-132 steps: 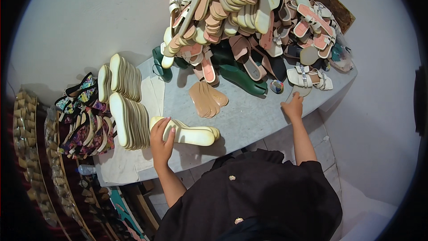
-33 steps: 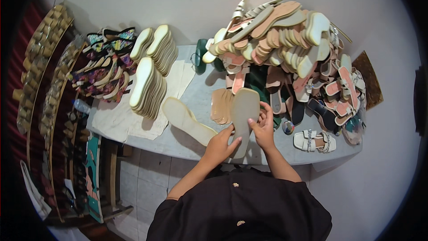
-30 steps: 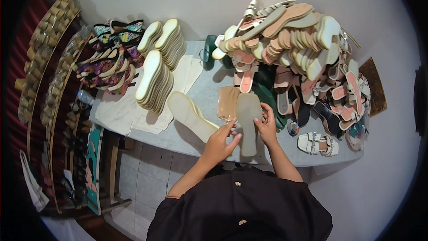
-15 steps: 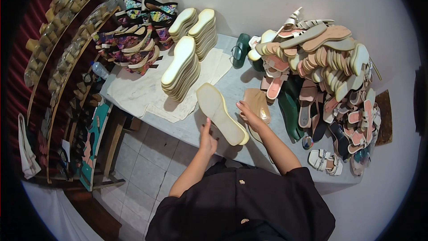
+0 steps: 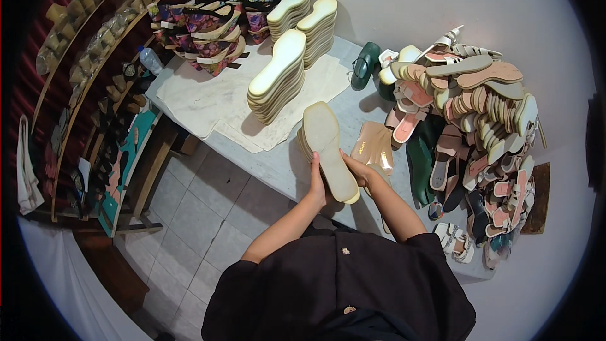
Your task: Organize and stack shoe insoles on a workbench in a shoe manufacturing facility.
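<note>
A small stack of pale cream shoe insoles (image 5: 323, 136) stands on the near edge of the table, tilted toward me. My left hand (image 5: 317, 184) grips its left side, fingers mostly behind the layers and the thumb along the edge. On the opposite side my right hand (image 5: 358, 170) presses against the stack, its fingers partly hidden. Just beyond my right hand lies a tan sheet-like piece (image 5: 374, 145) with shiny print. Taller piles of matching insoles (image 5: 278, 76) rise from a white cloth (image 5: 202, 101) further back.
Floral wedge shoes (image 5: 211, 31) are heaped at the back left. A large pile of sandals and insoles (image 5: 480, 113) covers the table's right side, with a green shoe form (image 5: 421, 158) beside it. Shelves of shoe forms (image 5: 95, 57) run along the left; a green case (image 5: 365, 66) sits near the wall.
Both hands have closed in on the insole stack, which now stands more upright and shows its layers at the left. The view has shifted a little.
</note>
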Demonstrator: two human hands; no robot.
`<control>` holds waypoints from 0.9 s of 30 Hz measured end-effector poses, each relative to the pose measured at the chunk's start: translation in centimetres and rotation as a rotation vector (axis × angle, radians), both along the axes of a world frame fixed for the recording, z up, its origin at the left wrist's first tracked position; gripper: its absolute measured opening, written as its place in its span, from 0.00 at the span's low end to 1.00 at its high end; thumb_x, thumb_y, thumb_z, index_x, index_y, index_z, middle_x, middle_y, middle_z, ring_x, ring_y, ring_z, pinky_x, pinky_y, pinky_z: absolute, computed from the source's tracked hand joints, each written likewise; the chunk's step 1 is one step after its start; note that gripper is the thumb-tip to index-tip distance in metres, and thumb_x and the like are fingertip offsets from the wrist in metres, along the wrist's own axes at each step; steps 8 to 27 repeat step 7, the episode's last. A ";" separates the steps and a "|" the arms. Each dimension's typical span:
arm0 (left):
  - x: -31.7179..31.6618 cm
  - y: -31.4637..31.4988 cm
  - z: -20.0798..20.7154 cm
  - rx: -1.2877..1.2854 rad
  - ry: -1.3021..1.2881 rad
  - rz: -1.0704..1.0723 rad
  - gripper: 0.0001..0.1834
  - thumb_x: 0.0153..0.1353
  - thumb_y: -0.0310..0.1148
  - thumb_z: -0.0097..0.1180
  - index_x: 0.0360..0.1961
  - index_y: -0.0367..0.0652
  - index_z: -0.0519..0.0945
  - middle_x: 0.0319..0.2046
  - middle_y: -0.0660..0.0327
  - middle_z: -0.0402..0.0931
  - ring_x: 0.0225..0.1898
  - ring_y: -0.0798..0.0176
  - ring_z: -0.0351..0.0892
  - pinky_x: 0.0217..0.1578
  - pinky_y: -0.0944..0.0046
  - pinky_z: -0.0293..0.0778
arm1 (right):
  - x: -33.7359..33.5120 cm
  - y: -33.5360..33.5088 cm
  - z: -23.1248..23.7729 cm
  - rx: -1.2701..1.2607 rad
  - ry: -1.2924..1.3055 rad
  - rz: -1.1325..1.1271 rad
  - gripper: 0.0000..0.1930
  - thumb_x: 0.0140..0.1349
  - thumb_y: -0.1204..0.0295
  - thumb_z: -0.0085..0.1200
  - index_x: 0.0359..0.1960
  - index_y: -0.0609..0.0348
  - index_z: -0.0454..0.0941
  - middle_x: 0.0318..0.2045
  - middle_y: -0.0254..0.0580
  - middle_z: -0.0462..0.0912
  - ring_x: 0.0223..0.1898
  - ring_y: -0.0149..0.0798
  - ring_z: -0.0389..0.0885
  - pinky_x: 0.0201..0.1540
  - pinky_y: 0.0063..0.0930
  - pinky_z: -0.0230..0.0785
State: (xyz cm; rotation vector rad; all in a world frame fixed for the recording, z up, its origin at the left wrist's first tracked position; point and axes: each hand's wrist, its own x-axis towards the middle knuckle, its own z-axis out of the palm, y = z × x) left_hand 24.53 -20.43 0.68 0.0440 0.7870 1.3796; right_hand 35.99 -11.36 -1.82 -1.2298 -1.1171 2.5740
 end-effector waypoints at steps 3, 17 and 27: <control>0.5 -0.1 0.7 -0.003 0.007 -0.008 0.48 0.53 0.72 0.35 0.62 0.44 0.57 0.54 0.53 0.64 0.55 0.55 0.65 0.55 0.55 0.63 | 0.2 0.0 0.0 0.051 -0.026 0.027 0.38 0.60 0.39 0.37 0.62 0.57 0.60 0.59 0.47 0.65 0.58 0.38 0.66 0.59 0.31 0.60; 0.4 0.2 0.2 0.011 0.064 -0.003 0.45 0.53 0.71 0.36 0.61 0.46 0.59 0.55 0.55 0.64 0.55 0.54 0.66 0.55 0.55 0.64 | 0.2 -0.4 1.2 0.121 -0.059 0.032 0.35 0.63 0.41 0.32 0.65 0.51 0.55 0.62 0.41 0.61 0.62 0.38 0.61 0.63 0.31 0.53; 0.4 0.2 0.2 0.011 0.064 -0.003 0.45 0.53 0.71 0.36 0.61 0.46 0.59 0.55 0.55 0.64 0.55 0.54 0.66 0.55 0.55 0.64 | 0.2 -0.4 1.2 0.121 -0.059 0.032 0.35 0.63 0.41 0.32 0.65 0.51 0.55 0.62 0.41 0.61 0.62 0.38 0.61 0.63 0.31 0.53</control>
